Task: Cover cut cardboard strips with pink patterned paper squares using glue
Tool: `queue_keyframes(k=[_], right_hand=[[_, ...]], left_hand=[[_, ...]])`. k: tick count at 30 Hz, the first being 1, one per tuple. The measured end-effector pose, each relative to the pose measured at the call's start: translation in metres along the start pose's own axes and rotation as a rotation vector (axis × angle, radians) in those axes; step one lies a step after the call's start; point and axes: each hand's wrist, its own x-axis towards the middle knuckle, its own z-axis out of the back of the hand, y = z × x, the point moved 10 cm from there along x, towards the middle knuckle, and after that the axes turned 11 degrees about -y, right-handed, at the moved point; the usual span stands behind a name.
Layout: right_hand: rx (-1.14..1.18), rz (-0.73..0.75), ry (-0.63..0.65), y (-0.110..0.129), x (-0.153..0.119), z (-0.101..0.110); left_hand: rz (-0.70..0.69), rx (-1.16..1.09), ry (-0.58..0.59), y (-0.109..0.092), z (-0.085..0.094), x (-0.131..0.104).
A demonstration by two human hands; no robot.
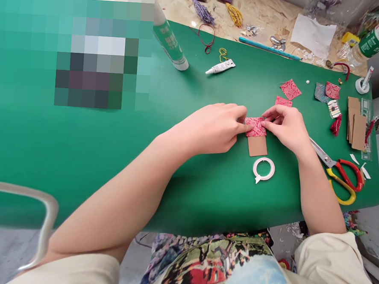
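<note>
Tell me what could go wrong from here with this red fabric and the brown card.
The red patterned fabric might slip out of line with the brown card, since the left grip and right grip touch it mainly near its sides. The white roll lies just on the near side of the card and could get nudged. The scissors lie close beside the right forearm, which might brush them.

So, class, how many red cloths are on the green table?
4 visible: first cloth under the fingers; second cloth partly hidden by the right hand; third cloth just beyond that; fourth cloth at far right, by a blue cloth. Others may be hidden.
</note>
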Motion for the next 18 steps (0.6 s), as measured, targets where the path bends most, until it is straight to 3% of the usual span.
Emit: queue_keyframes(k=[5, 9, 13, 18], right_hand=[[-0.012, 0.056, -0.038, 0.002, 0.004, -0.005], [-0.076, 0.101, -0.082, 0.006, 0.003, 0.001], [-0.284, 0.325, -0.118, 0.029, -0.010, 0.018], [-0.628, 0.619, 0.076, 0.047, -0.035, 0.007]], left_hand=[[-0.092, -0.075, -0.084, -0.013, 0.008, 0.000], [-0.130, -0.112, -0.072, -0.018, 0.008, -0.003], [-0.112, -0.050, -0.070, -0.019, 0.006, -0.004], [-0.112, 0.024, -0.095, -0.025, 0.005, 0.000]])
